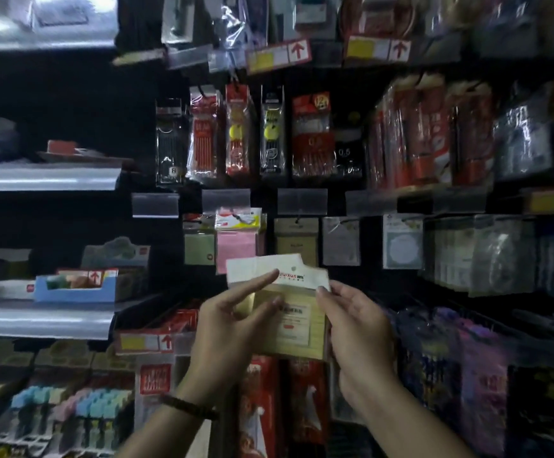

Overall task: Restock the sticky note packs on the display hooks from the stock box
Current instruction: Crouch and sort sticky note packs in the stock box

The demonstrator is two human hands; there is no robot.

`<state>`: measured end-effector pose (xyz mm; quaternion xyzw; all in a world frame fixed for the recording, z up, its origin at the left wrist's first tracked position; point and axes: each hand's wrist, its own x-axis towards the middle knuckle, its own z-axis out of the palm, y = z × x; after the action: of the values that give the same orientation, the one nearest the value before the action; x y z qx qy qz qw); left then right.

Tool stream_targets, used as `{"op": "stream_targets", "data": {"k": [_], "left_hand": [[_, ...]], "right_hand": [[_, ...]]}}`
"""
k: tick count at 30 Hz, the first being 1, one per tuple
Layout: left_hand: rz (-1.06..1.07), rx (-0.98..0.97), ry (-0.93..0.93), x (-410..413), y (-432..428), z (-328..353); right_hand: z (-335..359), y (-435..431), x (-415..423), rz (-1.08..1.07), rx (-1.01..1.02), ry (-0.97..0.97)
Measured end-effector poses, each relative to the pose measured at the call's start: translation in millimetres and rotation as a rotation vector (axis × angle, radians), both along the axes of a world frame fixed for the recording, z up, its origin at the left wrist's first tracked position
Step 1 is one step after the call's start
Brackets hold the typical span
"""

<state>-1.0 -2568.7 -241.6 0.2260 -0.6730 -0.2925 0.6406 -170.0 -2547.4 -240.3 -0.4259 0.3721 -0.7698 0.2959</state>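
I hold a yellow sticky note pack (297, 320) with a white header card in front of the display, just below the hook row. My left hand (232, 322) pinches its left side, index finger stretched along the header and thumb on the face. My right hand (356, 328) pinches the right edge. Straight above hang a pink sticky note pack (236, 247), a green sticky note pack (198, 249) and a tan pack (297, 241) on their hooks. The stock box is not in view.
Pen packs (239, 130) hang in the row above, with clear price-tag holders (302, 201) under them. Grey shelves (42, 178) with a blue carton (74, 287) stand at the left. Red packets (269, 404) and dark packs (440, 365) hang below my hands.
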Motion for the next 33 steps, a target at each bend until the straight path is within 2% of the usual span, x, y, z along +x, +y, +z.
{"op": "stream_targets", "data": {"k": [4,8,11,18,26,33], "left_hand": [[0.044,-0.107,-0.067,2,-19,28],[0.183,-0.232,-0.262,13,-36,47],[0.334,-0.318,-0.542,21,-44,58],[0.464,-0.316,-0.948,25,-48,88],[0.501,-0.288,-1.076,20,-59,99],[0.503,-0.272,-1.067,19,-61,97]], "right_hand": [[33,-14,-3,0.169,0.058,-0.103],[53,-35,-14,0.035,0.027,-0.042],[58,-50,-18,-0.046,-0.011,0.011],[81,-77,-16,-0.134,-0.093,-0.066],[95,-88,-11,-0.161,-0.095,-0.1],[94,-91,-15,-0.199,-0.072,-0.102]]}}
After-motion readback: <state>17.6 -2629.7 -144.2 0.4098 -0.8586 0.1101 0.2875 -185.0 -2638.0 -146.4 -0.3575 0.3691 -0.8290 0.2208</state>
